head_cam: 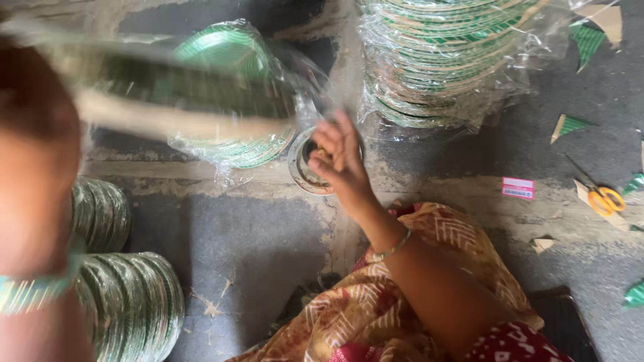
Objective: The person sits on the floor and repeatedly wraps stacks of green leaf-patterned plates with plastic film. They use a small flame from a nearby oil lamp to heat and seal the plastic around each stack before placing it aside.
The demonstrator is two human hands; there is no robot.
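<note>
yellow scissors [607, 199] lie near a pink label [518, 188] on the floor.

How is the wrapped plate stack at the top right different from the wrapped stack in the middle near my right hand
The top right stack is taller, with many plate edges showing, and runs off the frame's top. The middle stack is lower, shows a green plate face on top, and is partly hidden behind a blurred stack held up in front of it. It lies closer to the right hand. Both are green patterned plates in clear plastic on the floor.

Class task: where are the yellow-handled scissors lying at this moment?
In the head view, the scissors lie on the floor at far right, beside a pink label.
</note>
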